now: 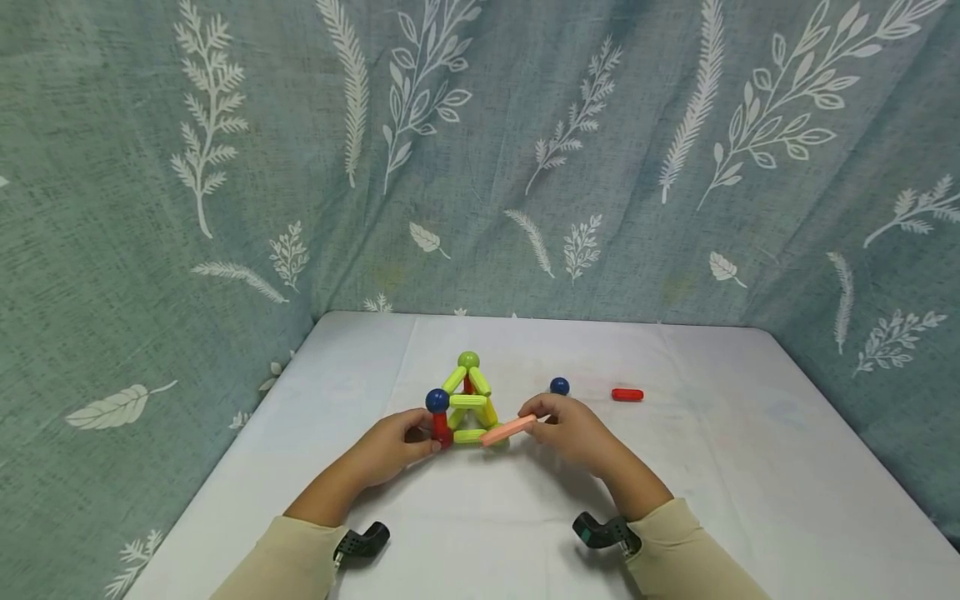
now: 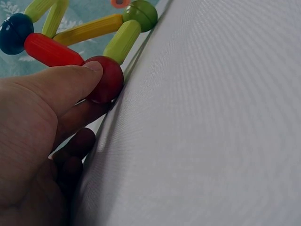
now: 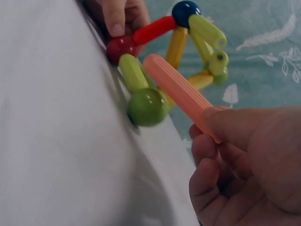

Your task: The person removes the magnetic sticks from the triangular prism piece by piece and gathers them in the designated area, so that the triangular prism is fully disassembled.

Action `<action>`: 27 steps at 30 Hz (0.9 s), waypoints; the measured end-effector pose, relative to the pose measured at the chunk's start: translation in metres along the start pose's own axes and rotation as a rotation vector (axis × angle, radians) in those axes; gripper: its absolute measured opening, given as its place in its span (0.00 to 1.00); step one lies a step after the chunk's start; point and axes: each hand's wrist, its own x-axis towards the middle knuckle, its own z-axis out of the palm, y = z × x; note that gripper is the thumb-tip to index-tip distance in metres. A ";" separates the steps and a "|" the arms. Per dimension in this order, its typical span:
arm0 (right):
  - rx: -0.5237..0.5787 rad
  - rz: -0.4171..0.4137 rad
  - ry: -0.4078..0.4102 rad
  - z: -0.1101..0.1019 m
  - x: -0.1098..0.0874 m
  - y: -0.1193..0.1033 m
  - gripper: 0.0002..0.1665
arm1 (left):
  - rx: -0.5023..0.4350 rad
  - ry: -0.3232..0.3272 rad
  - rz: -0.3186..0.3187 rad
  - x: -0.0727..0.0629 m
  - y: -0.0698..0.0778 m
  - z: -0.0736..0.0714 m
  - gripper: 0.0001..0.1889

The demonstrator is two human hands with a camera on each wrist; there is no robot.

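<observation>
We've got the orange stick point(image 1: 508, 430) pinched in our R hand point(image 1: 574, 432), long axis angled L, free end by the low green ball point(image 3: 148, 107), contact unclear. R's nearer that ball; our L hand point(image 1: 390, 447) grips the red ball point(image 2: 108, 80) to its L.

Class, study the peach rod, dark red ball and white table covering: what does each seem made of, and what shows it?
Peach rod: probably plastic, matte, judging by its even colour and moulded-looking ridges.
Dark red ball: smooth and shiny, perhaps plastic or painted metal; the surface alone leaves that open.
White table covering: likely woven cloth, dull-finished, given its fine thread-like texture.
</observation>
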 end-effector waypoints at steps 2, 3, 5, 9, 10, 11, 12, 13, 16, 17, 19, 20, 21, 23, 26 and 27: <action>0.020 0.029 0.015 -0.005 0.001 0.003 0.10 | -0.001 -0.002 -0.003 0.000 0.000 0.000 0.13; 0.032 0.043 0.019 -0.007 0.001 0.006 0.10 | 0.000 -0.002 -0.003 0.000 0.001 0.000 0.14; 0.060 0.064 0.027 -0.012 0.002 0.009 0.10 | 0.003 -0.001 -0.007 0.000 0.001 0.000 0.14; 0.122 0.081 0.047 -0.024 0.000 0.017 0.10 | 0.009 0.006 -0.016 0.000 0.001 0.001 0.13; 0.130 0.080 0.054 -0.027 0.000 0.020 0.10 | 0.007 0.007 -0.019 0.001 0.001 0.001 0.13; 0.132 0.079 0.059 -0.030 -0.001 0.022 0.11 | 0.006 0.007 -0.020 0.001 0.001 0.001 0.13; 0.128 0.083 0.068 -0.034 -0.002 0.025 0.11 | 0.005 0.007 -0.022 0.001 0.002 0.001 0.13; 0.117 0.086 0.077 -0.037 -0.003 0.028 0.11 | 0.006 0.007 -0.021 0.002 0.002 0.000 0.13; 0.081 0.102 0.097 -0.047 -0.005 0.038 0.12 | 0.009 0.003 -0.019 0.002 0.003 0.000 0.13; 0.071 0.108 0.103 -0.050 -0.006 0.041 0.12 | 0.011 0.002 -0.020 0.002 0.003 -0.001 0.13; 0.057 0.109 0.115 -0.057 -0.008 0.047 0.13 | 0.010 0.001 -0.026 0.002 0.003 -0.001 0.13; 0.058 0.113 0.118 -0.060 -0.009 0.050 0.14 | 0.006 0.001 -0.030 0.001 0.003 -0.001 0.14; 0.062 0.117 0.122 -0.063 -0.010 0.052 0.15 | 0.005 0.002 -0.031 0.001 0.003 -0.001 0.14; 0.063 0.122 0.139 -0.070 -0.012 0.056 0.16 | -0.004 0.003 -0.034 0.001 0.003 -0.002 0.14; 0.063 0.135 0.162 -0.081 -0.015 0.063 0.18 | -0.007 0.000 -0.023 0.001 0.003 -0.002 0.13; 0.062 0.137 0.172 -0.085 -0.016 0.066 0.19 | -0.005 -0.002 -0.018 0.001 0.004 -0.001 0.12</action>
